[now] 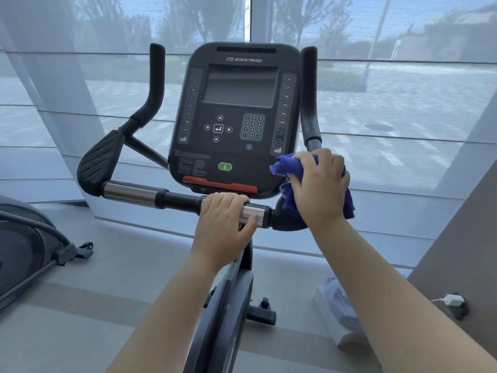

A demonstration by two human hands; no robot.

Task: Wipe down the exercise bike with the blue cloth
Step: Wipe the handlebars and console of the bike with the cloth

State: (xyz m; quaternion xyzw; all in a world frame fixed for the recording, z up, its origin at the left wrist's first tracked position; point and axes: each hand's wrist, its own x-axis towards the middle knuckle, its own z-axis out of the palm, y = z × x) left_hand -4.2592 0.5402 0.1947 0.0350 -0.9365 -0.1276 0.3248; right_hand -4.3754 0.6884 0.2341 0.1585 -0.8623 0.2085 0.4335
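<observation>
Blue cloth [283,165] bunched just right of console [239,117], right hand [320,184] fingers clamped over it for scrubbing; below console, left hand [223,222] fingers curled round handlebar [134,193], likely for steadying.

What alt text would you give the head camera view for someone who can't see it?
A person's right hand grips a bunched blue cloth against the exercise bike's right handlebar, beside the dark console. The left hand holds the horizontal crossbar over its metal sensor. Windows stand behind.
</observation>
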